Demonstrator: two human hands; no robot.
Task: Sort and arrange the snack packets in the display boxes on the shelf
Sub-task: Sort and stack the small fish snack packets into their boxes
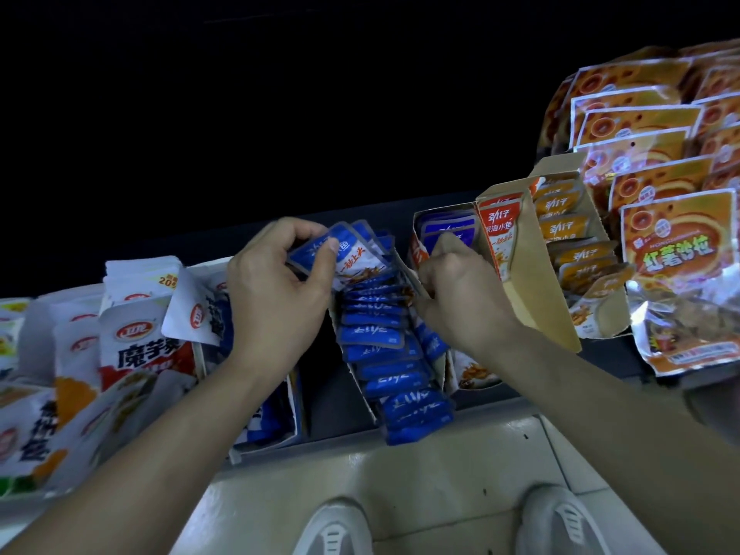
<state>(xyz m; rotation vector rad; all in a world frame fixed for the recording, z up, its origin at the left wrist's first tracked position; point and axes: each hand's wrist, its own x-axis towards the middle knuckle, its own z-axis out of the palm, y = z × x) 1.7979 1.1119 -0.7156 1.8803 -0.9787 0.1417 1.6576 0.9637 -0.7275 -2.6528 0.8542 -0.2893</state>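
My left hand (280, 282) grips a small stack of blue snack packets (348, 254), lifted above the back of the middle display box (362, 388). That box holds a long row of several blue packets (384, 354). My right hand (456, 290) reaches into the neighbouring box (452, 364), its fingertips pinching a blue packet (446, 230) at the back. To the right stands a cardboard box (532, 282) with an orange packet at its front and several orange packets (568, 230) inside.
White snack bags (132, 346) crowd the shelf on the left. Large orange bags (680, 238) hang or stand at the right. The shelf's front edge (400, 430) runs below the boxes; pale floor tiles and my two shoes (336, 530) lie beneath.
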